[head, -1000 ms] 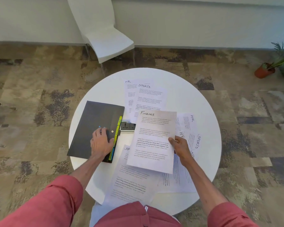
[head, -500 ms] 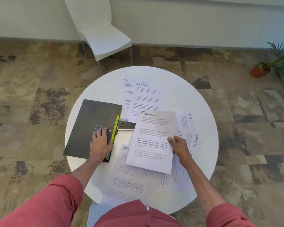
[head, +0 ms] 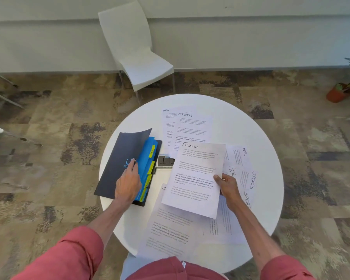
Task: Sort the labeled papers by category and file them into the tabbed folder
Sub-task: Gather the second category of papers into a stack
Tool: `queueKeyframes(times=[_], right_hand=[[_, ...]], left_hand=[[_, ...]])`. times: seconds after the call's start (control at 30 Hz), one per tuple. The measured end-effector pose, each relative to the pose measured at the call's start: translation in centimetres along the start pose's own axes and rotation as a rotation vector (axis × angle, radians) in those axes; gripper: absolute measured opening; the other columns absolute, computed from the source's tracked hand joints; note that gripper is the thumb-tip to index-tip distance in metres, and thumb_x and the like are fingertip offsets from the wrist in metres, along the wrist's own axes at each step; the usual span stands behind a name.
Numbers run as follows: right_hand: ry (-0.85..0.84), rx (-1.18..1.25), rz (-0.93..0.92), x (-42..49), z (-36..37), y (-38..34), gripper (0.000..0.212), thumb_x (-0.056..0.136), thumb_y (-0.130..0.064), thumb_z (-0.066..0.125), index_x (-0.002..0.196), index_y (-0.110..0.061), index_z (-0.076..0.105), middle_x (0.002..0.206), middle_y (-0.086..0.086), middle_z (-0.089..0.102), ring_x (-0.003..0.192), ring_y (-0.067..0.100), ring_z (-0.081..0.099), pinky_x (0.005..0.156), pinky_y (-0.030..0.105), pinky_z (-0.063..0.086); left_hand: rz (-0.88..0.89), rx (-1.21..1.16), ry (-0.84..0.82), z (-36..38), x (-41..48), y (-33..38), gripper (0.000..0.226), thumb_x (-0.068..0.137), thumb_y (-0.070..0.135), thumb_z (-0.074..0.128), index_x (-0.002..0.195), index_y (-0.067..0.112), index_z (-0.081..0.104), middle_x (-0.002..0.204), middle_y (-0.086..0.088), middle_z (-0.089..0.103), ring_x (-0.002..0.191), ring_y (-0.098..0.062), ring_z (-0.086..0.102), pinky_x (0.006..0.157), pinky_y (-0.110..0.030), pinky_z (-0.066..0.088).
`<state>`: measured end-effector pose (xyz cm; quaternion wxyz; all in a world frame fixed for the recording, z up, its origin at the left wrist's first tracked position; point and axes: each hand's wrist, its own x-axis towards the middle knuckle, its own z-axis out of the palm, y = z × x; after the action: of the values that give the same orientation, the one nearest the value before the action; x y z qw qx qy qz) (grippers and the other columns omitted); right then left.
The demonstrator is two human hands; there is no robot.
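A dark tabbed folder (head: 119, 158) lies at the left of the round white table (head: 261, 150). Its front cover is lifted along the right edge, baring blue dividers (head: 147, 146) with yellow tabs (head: 151, 151). My left hand (head: 127, 184) holds that cover, fingers on top and thumb at its edge. My right hand (head: 228, 186) pinches the right edge of a sheet headed FINANCE (head: 194, 178), held just above the table's middle. More sheets marked HR and SPORTS lie at the back (head: 190, 126) and at the right (head: 240, 164).
Another printed sheet (head: 170, 229) hangs over the table's near edge by my lap. A small dark object (head: 165, 161) sits between the folder and the papers. A white chair (head: 137, 57) stands behind the table. A potted plant (head: 339, 91) is at the far right on the carpet.
My left hand has raised the folder's cover, which lay flat before, so the blue dividers now show. My right hand keeps the FINANCE sheet in about the same place.
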<state>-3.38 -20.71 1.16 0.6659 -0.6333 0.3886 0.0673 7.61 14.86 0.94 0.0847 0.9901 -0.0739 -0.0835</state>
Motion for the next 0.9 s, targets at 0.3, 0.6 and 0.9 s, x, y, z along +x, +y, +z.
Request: queueKeyframes(times=[0.3, 0.6, 0.9], right_hand=[[-0.015, 0.043, 0.007, -0.1, 0.9, -1.0, 0.017, 0.105, -0.015, 0.065, 0.118, -0.011, 0.074, 0.103, 0.005, 0.082, 0.094, 0.025, 0.079, 0.077, 0.042, 0.065], [-0.143, 0.013, -0.006, 0.2, 1.5, -2.6, 0.017, 0.099, -0.007, 0.068, 0.111, 0.002, 0.076, 0.104, 0.014, 0.081, 0.098, 0.036, 0.079, 0.093, 0.056, 0.062], [-0.296, -0.107, -0.003, 0.1, 5.1, -4.6, 0.014, 0.098, -0.004, 0.067, 0.103, 0.001, 0.079, 0.099, 0.014, 0.082, 0.092, 0.034, 0.08, 0.085, 0.047, 0.064]], left_hand=[[0.01, 0.077, -0.003, -1.3, -1.0, -0.7, 0.081, 0.093, 0.041, 0.077, 0.157, 0.007, 0.04, 0.167, -0.007, 0.039, 0.128, -0.032, 0.062, 0.072, -0.048, 0.065], [0.067, -0.023, -0.024, -0.4, -1.5, -1.1, 0.077, 0.088, -0.007, 0.059, 0.159, 0.01, 0.035, 0.172, -0.003, 0.03, 0.128, -0.031, 0.06, 0.065, -0.043, 0.065], [0.174, -0.113, -0.05, 0.0, -2.3, -1.0, 0.077, 0.096, 0.0, 0.055, 0.167, 0.013, 0.028, 0.176, 0.001, 0.02, 0.116, -0.025, 0.065, 0.073, -0.04, 0.064]])
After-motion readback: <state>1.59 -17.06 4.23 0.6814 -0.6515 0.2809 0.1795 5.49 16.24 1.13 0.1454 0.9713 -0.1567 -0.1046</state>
